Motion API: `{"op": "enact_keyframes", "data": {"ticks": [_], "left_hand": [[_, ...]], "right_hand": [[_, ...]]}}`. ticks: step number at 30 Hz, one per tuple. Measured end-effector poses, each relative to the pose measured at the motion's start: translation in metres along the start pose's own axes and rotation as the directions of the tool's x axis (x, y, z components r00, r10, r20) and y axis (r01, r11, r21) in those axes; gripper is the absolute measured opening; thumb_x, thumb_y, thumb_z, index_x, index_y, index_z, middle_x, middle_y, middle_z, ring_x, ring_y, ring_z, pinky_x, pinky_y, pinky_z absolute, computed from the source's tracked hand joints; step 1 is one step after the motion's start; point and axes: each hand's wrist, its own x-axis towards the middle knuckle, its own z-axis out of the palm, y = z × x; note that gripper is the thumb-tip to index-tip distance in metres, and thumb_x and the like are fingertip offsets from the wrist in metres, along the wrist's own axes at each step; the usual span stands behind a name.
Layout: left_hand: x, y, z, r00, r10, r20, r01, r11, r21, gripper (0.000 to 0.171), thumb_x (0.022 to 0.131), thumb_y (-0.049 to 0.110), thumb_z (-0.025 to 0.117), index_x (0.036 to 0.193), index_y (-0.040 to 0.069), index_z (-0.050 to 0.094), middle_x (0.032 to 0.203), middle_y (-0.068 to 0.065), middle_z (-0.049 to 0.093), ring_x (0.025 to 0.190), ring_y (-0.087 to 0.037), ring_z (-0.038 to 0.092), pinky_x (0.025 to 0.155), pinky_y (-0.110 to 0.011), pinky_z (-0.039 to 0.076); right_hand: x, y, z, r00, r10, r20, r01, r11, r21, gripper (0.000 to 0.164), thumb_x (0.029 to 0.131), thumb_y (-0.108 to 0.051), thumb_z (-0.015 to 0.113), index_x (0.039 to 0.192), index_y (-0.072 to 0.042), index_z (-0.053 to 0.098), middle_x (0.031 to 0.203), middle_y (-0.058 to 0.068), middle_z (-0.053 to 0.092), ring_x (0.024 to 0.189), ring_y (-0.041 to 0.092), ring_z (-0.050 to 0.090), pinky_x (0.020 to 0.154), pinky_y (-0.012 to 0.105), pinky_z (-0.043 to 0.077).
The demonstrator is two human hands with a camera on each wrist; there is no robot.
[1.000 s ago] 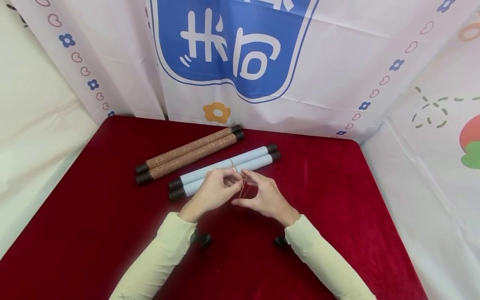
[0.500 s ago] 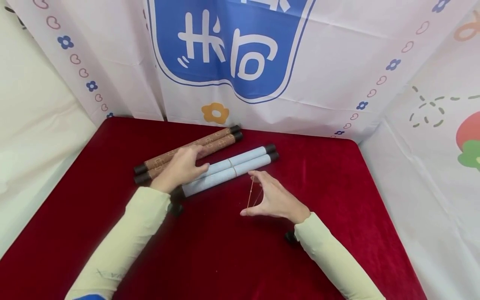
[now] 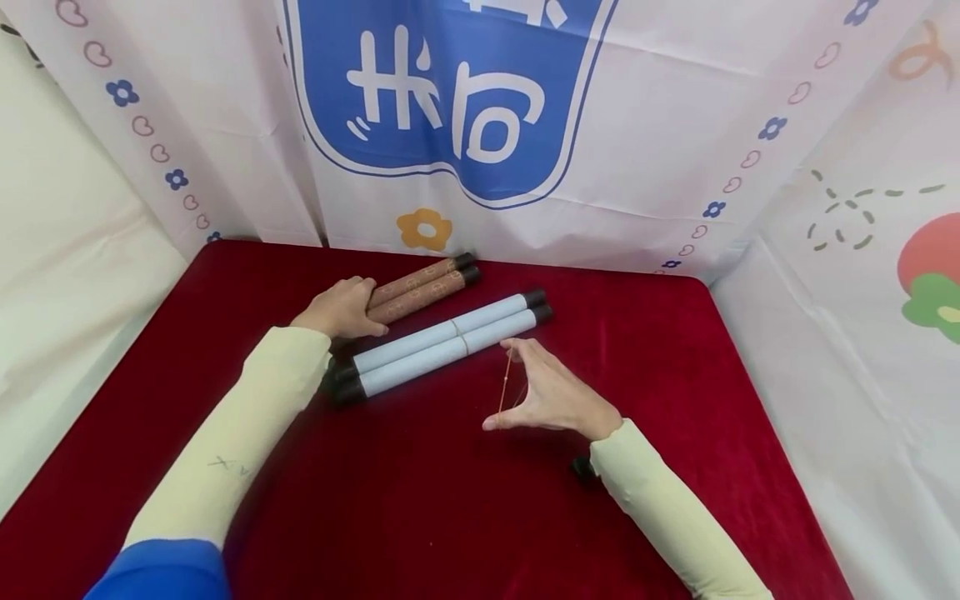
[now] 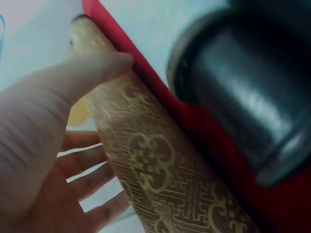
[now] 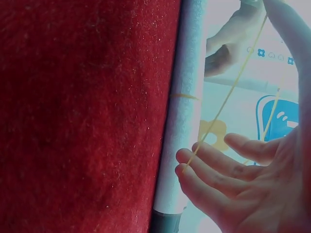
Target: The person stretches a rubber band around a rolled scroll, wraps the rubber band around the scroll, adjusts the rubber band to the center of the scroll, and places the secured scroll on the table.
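L hand (image 3: pixel 341 308) grips brown, gold-patterned cyl. rolls (image 3: pixel 420 297), far L on red velvet desk (image 3: pixel 420 500); R hand (image 3: pixel 553 392) spread, stretching thin tan rubber band (image 3: pixel 506 379), nr pale-blue rolls (image 3: pixel 416 363).

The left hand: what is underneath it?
In the head view, two brown rolls pass under the left hand, their dark right ends showing. Their left ends can't be seen; the hand and left sleeve cover them.

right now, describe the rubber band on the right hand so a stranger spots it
Over the red table, find the right hand beside the pale blue rolls. A thin rubber band is stretched between its thumb and fingers. Unlike the other band, wrapped around those rolls, this one spans open air.
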Motion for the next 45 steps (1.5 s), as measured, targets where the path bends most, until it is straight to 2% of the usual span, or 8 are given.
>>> {"op": "enact_keyframes", "data": {"ticks": [4, 13, 22, 25, 31, 37, 41, 45], "left_hand": [[0.008, -0.003, 0.003, 0.998, -0.032, 0.050, 0.032, 0.999, -0.005, 0.085, 0.075, 0.040, 0.079, 0.139, -0.002, 0.040, 0.128, -0.019, 0.054, 0.113, -0.031, 0.052, 0.094, -0.053, 0.047], [0.021, -0.005, 0.003, 0.998, -0.046, 0.053, 0.049, 0.998, -0.046, 0.071, 0.072, 0.036, 0.082, 0.125, 0.000, 0.052, 0.111, -0.016, 0.059, 0.096, -0.028, 0.056, 0.083, -0.047, 0.049], [0.019, -0.013, 0.003, 1.000, -0.029, -0.003, 0.029, 0.996, -0.085, 0.081, 0.069, 0.036, 0.084, 0.132, -0.004, 0.052, 0.123, -0.022, 0.061, 0.096, -0.030, 0.062, 0.089, -0.051, 0.052], [0.016, -0.015, -0.001, 0.999, -0.021, -0.042, 0.017, 0.996, -0.091, 0.081, 0.068, 0.039, 0.084, 0.131, -0.001, 0.054, 0.124, -0.020, 0.062, 0.092, -0.028, 0.061, 0.083, -0.051, 0.053], [0.005, -0.011, -0.015, 0.992, -0.020, -0.126, 0.010, 0.997, -0.075, 0.083, 0.063, 0.048, 0.085, 0.132, 0.011, 0.057, 0.125, -0.011, 0.063, 0.087, -0.027, 0.059, 0.066, -0.047, 0.050], [-0.017, -0.007, -0.025, 0.986, -0.011, -0.168, -0.003, 0.997, -0.082, 0.091, 0.059, 0.061, 0.082, 0.135, 0.020, 0.055, 0.129, -0.007, 0.059, 0.107, -0.027, 0.057, 0.077, -0.055, 0.048], [-0.033, -0.004, -0.026, 0.978, 0.018, -0.207, -0.039, 0.995, -0.096, 0.091, 0.056, 0.067, 0.081, 0.132, 0.023, 0.057, 0.124, -0.003, 0.060, 0.107, -0.024, 0.057, 0.078, -0.055, 0.047], [-0.048, 0.002, -0.024, 0.971, 0.052, -0.232, -0.077, 0.992, -0.100, 0.086, 0.057, 0.063, 0.083, 0.130, 0.025, 0.059, 0.120, 0.001, 0.062, 0.104, -0.022, 0.058, 0.077, -0.054, 0.048]], "right_hand": [[-0.001, 0.000, -0.001, 1.000, 0.014, 0.001, -0.014, 1.000, 0.007, 0.116, 0.050, -0.083, 0.072, 0.143, -0.026, 0.033, 0.136, 0.004, 0.048, 0.124, 0.019, 0.049, 0.098, 0.040, 0.048], [0.001, 0.000, -0.005, 1.000, -0.030, 0.005, 0.030, 1.000, 0.010, 0.118, 0.053, -0.078, 0.075, 0.147, -0.021, 0.030, 0.139, 0.004, 0.046, 0.127, 0.020, 0.047, 0.102, 0.042, 0.046], [0.002, 0.004, -0.010, 0.999, -0.039, 0.011, 0.038, 0.999, 0.037, 0.118, 0.055, -0.077, 0.075, 0.147, -0.020, 0.030, 0.140, 0.004, 0.045, 0.129, 0.023, 0.047, 0.100, 0.043, 0.048], [0.000, 0.007, -0.013, 0.999, -0.032, 0.010, 0.031, 0.998, 0.054, 0.118, 0.055, -0.076, 0.075, 0.147, -0.019, 0.030, 0.141, 0.004, 0.045, 0.129, 0.023, 0.048, 0.100, 0.042, 0.048], [0.000, 0.012, -0.021, 0.999, -0.038, -0.016, 0.039, 0.996, 0.081, 0.114, 0.057, -0.073, 0.077, 0.146, -0.019, 0.030, 0.143, 0.006, 0.044, 0.128, 0.021, 0.050, 0.103, 0.042, 0.047], [0.002, 0.013, -0.027, 0.998, -0.048, -0.032, 0.052, 0.990, 0.132, 0.113, 0.058, -0.070, 0.079, 0.146, -0.019, 0.029, 0.143, 0.008, 0.044, 0.128, 0.023, 0.051, 0.103, 0.044, 0.047], [0.002, 0.015, -0.031, 0.997, -0.053, -0.049, 0.060, 0.984, 0.167, 0.114, 0.059, -0.067, 0.080, 0.148, -0.018, 0.027, 0.143, 0.007, 0.045, 0.129, 0.026, 0.050, 0.103, 0.043, 0.047], [0.002, 0.017, -0.035, 0.998, -0.033, -0.060, 0.044, 0.979, 0.198, 0.112, 0.060, -0.065, 0.081, 0.148, -0.023, 0.026, 0.141, 0.006, 0.046, 0.128, 0.027, 0.052, 0.102, 0.044, 0.048]]}}
